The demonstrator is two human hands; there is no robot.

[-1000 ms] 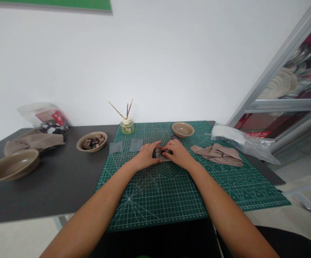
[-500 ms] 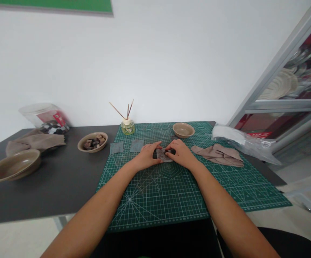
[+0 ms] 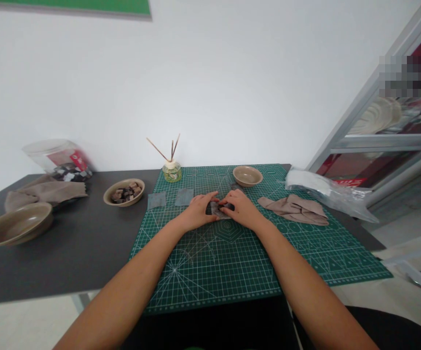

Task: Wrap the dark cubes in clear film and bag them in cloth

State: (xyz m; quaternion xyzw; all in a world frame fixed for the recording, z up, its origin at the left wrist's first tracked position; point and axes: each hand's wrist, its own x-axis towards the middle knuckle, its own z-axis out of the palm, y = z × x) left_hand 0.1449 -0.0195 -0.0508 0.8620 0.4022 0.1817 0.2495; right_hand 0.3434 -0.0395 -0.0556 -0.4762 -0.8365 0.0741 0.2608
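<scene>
Mat: green cutting mat [image 3: 217, 272], white grid, laid on a dark worktop [image 3: 86, 257]; landmark for all places below.
Grey piece: small, flat, near the mat's centre [image 3: 221, 215], partly covered by both hands.
Left hand: on the mat [image 3: 197, 213], at the piece's left side, thumb and forefinger arched apart about it.
Right hand: on the mat [image 3: 242, 209], at the piece's right side, fingertips drawn together over it.
Grip: too small and shaded to tell whether either hand is clenched on the piece.
Grey squares: two [image 3: 184, 197], flat, on the mat's left part, apart.
Reed bottle: one [image 3: 172, 172], upright, three sticks, at the mat's far left corner.
Shallow bowl: one [image 3: 247, 176], near the mat's far edge, beyond the right hand.
Brown cloth: one [image 3: 299, 210], crumpled, on the mat's right part.
Clear bag: one [image 3: 323, 190], white contents, at the mat's far right edge.
Bowl of blocks: one [image 3: 125, 204], brown and dark blocks inside, just left of the mat.
Large bowl: one [image 3: 17, 226], well left of the mat.
</scene>
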